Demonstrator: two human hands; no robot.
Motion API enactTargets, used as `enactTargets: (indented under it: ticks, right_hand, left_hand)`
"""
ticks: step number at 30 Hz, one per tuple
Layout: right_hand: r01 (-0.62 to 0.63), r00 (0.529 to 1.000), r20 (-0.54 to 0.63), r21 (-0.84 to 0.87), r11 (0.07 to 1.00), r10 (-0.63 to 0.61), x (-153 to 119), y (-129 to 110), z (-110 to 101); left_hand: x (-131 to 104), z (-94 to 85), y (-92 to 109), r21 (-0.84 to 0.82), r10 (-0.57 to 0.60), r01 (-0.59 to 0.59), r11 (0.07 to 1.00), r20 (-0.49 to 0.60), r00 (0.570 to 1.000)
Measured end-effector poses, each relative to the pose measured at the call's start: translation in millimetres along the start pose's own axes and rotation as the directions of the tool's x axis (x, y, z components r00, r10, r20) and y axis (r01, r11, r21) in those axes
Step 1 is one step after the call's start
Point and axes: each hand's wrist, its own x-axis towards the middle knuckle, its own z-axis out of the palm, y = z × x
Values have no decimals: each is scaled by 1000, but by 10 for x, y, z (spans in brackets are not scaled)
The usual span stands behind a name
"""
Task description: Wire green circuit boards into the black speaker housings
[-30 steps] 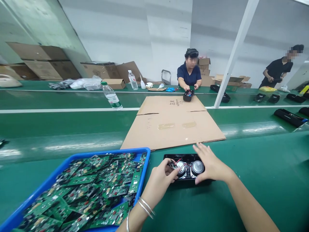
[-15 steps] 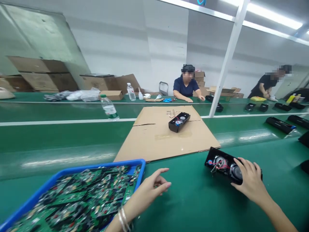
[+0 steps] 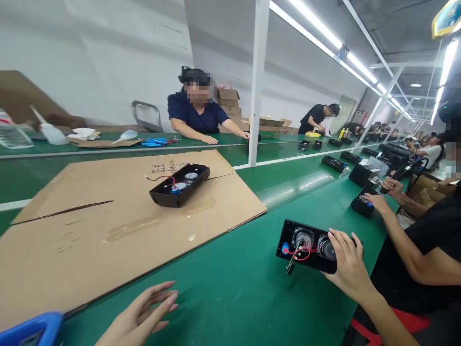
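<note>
My right hand grips the right end of a black speaker housing, fingers over its top edge and thumb below. Two round speakers show inside it, with red wires, a blue round part and a small circuit board dangling at its lower left. My left hand hovers over the green bench at the lower left, fingers apart and holding nothing. Another black speaker housing with a red wire lies tilted on the cardboard sheet ahead.
A blue tray cuts into the lower left corner. At right, a co-worker's hands work on a black housing with a tool. Another person sits across the bench. A white post rises ahead; several housings line the belt beyond.
The view has swung right, so the tray has mostly left it and the co-worker at right has come in. My right hand keeps its grip on the housing, now tilted up more toward me.
</note>
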Motion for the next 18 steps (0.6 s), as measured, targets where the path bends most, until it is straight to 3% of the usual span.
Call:
enactTargets:
  ticks: [3, 6, 10, 13, 18]
  right_hand:
    - [3, 1000, -7, 25, 1000, -3, -13, -40, -87]
    - [0, 1000, -24, 43, 999, 1, -18, -70, -112]
    - [-6, 999, -40, 62, 998, 9, -14, -110, -91]
    - [-21, 999, -36, 76, 997, 23, -4, -153, -74]
    - [-7, 999, -31, 113, 994, 11, 3, -231, -109]
  left_hand:
    - [40, 103, 151, 106, 40, -38, 994, -24, 999]
    - [51, 308, 214, 338, 128, -89, 937, -96, 987]
    - [72, 582, 105, 693, 367, -229, 683, -55, 928]
    - [81, 644, 24, 783, 364, -234, 576, 10, 931]
    - [83, 591, -4, 807, 339, -239, 539, 52, 939]
